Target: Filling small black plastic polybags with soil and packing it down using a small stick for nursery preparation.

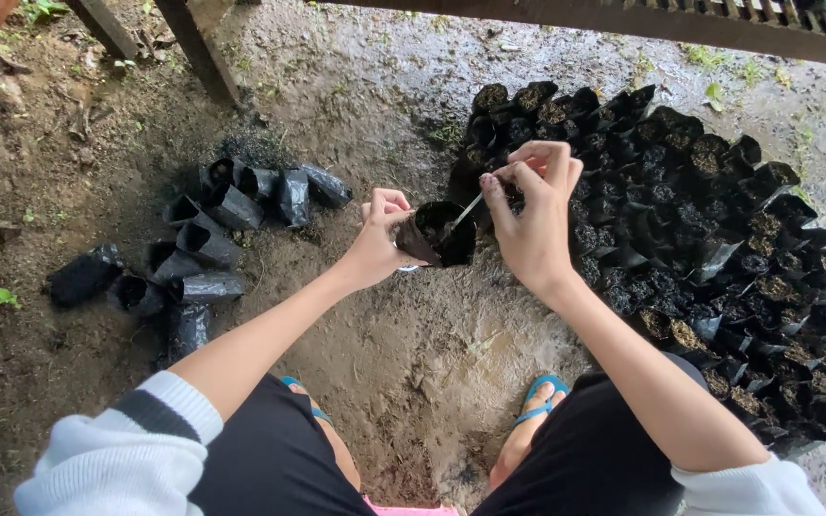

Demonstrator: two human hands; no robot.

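My left hand [378, 241] grips the rim of a small black plastic nursery bag [439, 234] filled with dark soil and holds it upright above the muddy ground. My right hand [533, 212] pinches a thin pale stick [464, 214] whose lower end points into the open mouth of that bag. Both hands hover just left of a dense block of filled black bags [719, 248] that stand upright side by side.
A loose heap of several black bags [205, 250] lies tipped over on the wet soil at the left. Wooden posts [198, 48] rise at the top left and a slatted rail [719, 24] crosses the top. My feet in blue sandals [539, 397] rest below.
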